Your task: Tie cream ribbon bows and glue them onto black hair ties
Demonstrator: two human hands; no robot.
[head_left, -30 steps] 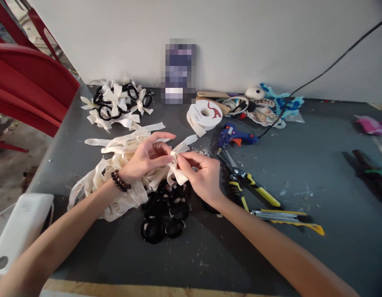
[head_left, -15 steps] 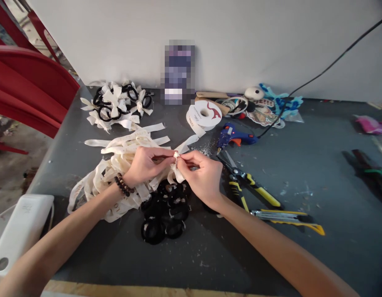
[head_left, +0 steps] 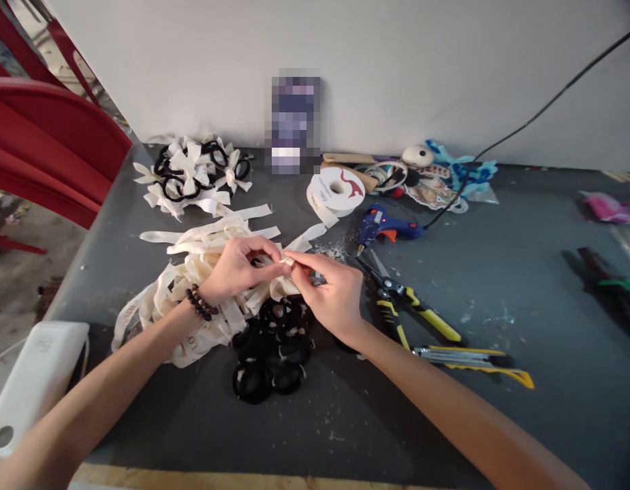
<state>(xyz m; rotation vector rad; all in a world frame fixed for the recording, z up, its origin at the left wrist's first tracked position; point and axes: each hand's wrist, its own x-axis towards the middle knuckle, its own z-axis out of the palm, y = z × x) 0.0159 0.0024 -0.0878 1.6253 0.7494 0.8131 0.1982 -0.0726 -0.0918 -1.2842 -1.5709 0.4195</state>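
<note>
Between my fingertips is a small folded piece of cream ribbon (head_left: 287, 260). My left hand (head_left: 240, 267), a beaded bracelet at its wrist, pinches it from the left. From the right, my right hand (head_left: 332, 289) grips the same ribbon with thumb and forefinger. Beneath my left hand spreads a heap of loose cream ribbon strips (head_left: 179, 292), some printed with letters. Several black hair ties (head_left: 253, 380) lie just below my hands. Behind them stands a ribbon spool (head_left: 340, 192) with a tail hanging off it. Fingers hide part of the held ribbon.
At the back left sit finished bow hair ties (head_left: 189, 167). A blue glue gun (head_left: 383, 226) with a black cord, open scissors (head_left: 396, 286) and a yellow utility knife (head_left: 473, 361) lie to the right. A white power bank (head_left: 36, 388) is at the left edge; a blurred phone (head_left: 294, 122) leans on the wall.
The held ribbon has turned and now lies flatter between my fingertips. My right forefinger has straightened toward the left, and both hands have shifted slightly left.
</note>
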